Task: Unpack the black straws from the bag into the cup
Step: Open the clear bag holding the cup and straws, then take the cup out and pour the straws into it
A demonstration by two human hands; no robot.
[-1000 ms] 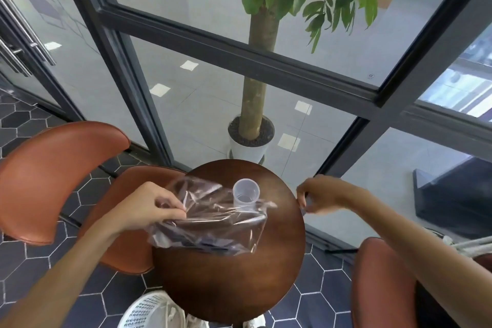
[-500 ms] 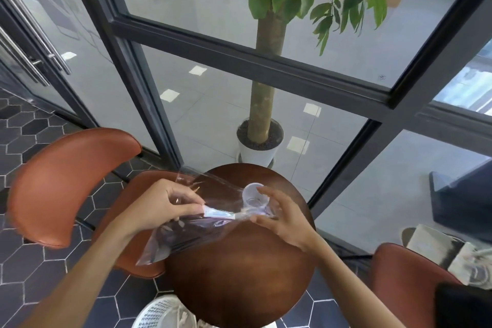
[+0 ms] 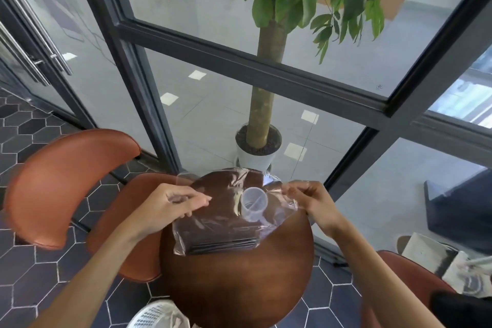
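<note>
Over a round wooden table [image 3: 239, 287], the left hand [image 3: 170, 208] and right hand [image 3: 312, 201] each pinch an upper edge of a clear bag [image 3: 221, 221] stretched between them, black straws [image 3: 223, 243] lying at its bottom, the cup [image 3: 253, 204] behind it.

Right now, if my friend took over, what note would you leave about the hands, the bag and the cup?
Left hand pinches the left edge of the clear plastic bag; right hand pinches its right edge.
The bag is spread over the round brown wooden table, with the black straws bundled at its near end.
The small clear plastic cup stands upright behind the bag.
Done: bag gripped.
Left: open it and move the straws into the cup.
</note>
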